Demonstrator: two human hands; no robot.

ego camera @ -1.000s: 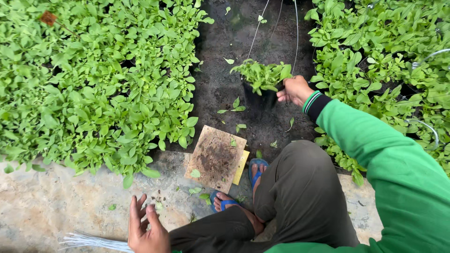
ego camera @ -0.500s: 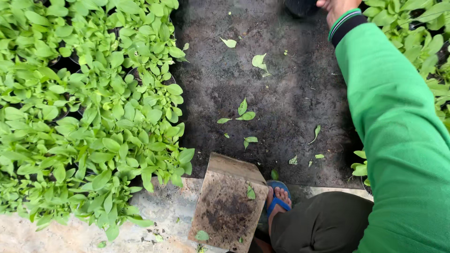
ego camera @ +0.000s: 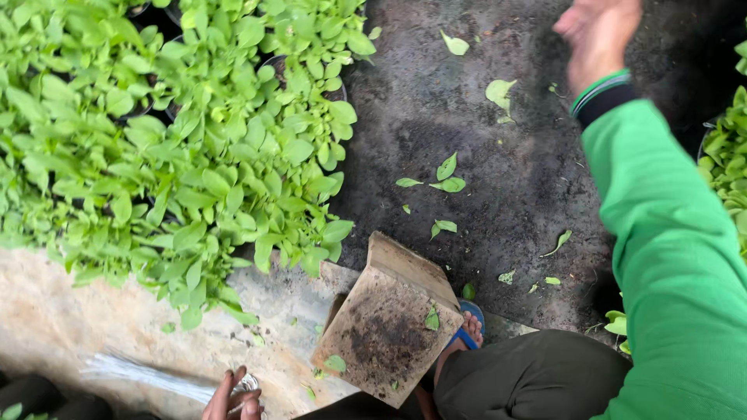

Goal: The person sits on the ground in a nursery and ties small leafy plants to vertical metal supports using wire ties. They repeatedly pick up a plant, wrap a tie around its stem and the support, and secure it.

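Dark bare soil (ego camera: pixel 498 155) lies between beds of green leafy seedlings (ego camera: pixel 194 140). At the pale concrete kerb's (ego camera: pixel 70 327) near edge, the left hand (ego camera: pixel 232 400) pinches a bundle of thin white strips (ego camera: pixel 148 373), judged light, limp and best held mid-length. Right hand (ego camera: pixel 595 35) is blurred; state cannot be told.

A dense bed of small leafy green seedlings in dark pots (ego camera: pixel 179 148) fills the left and upper left. To its right lies a strip of bare dark soil (ego camera: pixel 498 132), with loose green leaves (ego camera: pixel 447 183) scattered on it. More potted green seedlings (ego camera: pixel 727 155) stand at the far right edge. A pale rough stone kerb (ego camera: pixel 70 342) runs along the bottom left, in front of the left bed. A soiled brown cardboard piece (ego camera: pixel 389 327) rests on the kerb's right end, reaching onto the soil, just left of a blue sandal (ego camera: pixel 469 327). The left hand (ego camera: pixel 233 400) is at the bottom edge beside a bundle of thin pale strips (ego camera: pixel 148 373) lying on the kerb; the right hand (ego camera: pixel 595 39) is above the soil at the top right.
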